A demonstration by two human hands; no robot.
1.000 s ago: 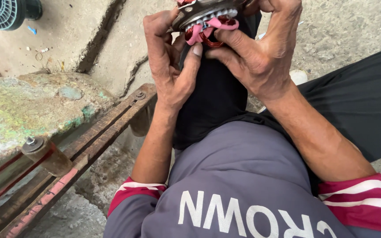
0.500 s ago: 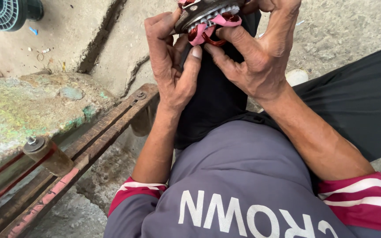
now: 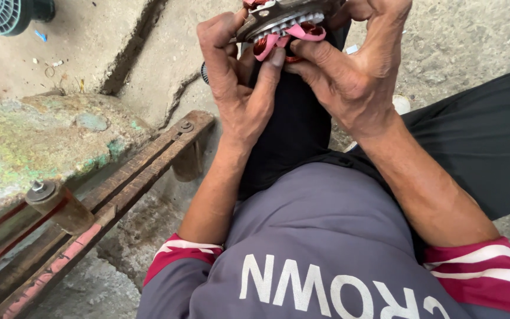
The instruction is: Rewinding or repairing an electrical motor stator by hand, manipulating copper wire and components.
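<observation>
Stator (image 3: 281,23) between both hands' grip

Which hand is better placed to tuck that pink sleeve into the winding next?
Probably the left hand: its thumb tip already presses on the pink sleeve under the stator. The right hand wraps the stator's other side with fingers over its rim, so it looks busy steadying.

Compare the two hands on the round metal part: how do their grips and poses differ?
The left hand wraps the round metal part's left side, its thumb pressing up on the pink strips beneath. The right hand covers the right side, fingers curled over the far rim, thumb lying across below the strips. The left forearm rises steeply; the right comes in on a slant. Both are bare and hold the part above the raised knee.
</observation>
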